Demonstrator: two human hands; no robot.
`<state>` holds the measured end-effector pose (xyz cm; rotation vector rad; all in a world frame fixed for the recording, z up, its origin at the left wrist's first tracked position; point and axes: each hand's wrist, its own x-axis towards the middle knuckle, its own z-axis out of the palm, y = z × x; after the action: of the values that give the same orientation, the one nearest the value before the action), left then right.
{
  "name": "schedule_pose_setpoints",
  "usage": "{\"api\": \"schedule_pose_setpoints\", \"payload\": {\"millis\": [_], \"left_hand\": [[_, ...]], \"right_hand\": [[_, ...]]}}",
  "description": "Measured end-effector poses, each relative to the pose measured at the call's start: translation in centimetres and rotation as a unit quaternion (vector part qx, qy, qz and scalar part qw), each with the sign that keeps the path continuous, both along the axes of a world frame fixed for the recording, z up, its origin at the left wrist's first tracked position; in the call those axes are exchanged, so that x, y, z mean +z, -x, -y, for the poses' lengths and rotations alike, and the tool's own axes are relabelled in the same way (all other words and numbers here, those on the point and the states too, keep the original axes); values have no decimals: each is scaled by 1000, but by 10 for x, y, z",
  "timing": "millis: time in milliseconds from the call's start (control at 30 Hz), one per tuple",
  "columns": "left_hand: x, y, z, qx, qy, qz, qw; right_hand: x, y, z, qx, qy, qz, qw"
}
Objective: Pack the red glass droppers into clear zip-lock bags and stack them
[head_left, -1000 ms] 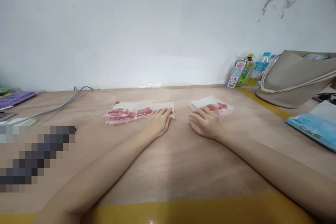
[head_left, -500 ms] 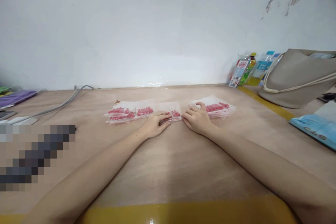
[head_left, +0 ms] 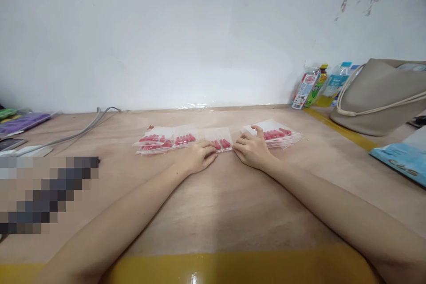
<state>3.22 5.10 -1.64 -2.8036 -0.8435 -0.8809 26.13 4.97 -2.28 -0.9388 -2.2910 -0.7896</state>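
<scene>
A small clear zip bag (head_left: 218,134) with several red, finger-shaped pieces lies on the wooden table between my hands. My left hand (head_left: 199,157) has its fingers and thumb closed at the bag's lower left corner and covers part of it. At the lower right corner, the curled fingers of my right hand (head_left: 251,148) pinch the edge, while its index finger is bent up. Left of these stand another bag of red pieces (head_left: 185,135) and a stack of similar bags (head_left: 155,140). Just behind my right hand lies a further stack of bags (head_left: 278,133).
A grey drawstring bag (head_left: 379,97), bottles (head_left: 336,84) and a drink carton (head_left: 304,91) stand at the back right. A blue packet (head_left: 399,164) lies at the right edge. Grey cables (head_left: 89,125) and a purple packet (head_left: 25,123) are at left. Yellow tape (head_left: 233,268) runs along the front.
The middle bag now lies flatter, with more of its red pieces showing. Both hands stay at its corners, with small finger shifts. The view has moved slightly.
</scene>
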Motion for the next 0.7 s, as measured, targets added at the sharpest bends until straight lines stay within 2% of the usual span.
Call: {"api": "schedule_pose_setpoints", "payload": {"millis": [233, 467, 700], "left_hand": [[0, -9, -3, 40, -36, 6, 999], [-3, -31, -13, 29, -93, -35, 995], [-2, -41, -20, 19, -153, -95, 983]], "right_hand": [[0, 7, 0, 5, -31, 7, 999], [1, 7, -3, 29, -28, -5, 999], [1, 8, -2, 20, -34, -13, 999]]}}
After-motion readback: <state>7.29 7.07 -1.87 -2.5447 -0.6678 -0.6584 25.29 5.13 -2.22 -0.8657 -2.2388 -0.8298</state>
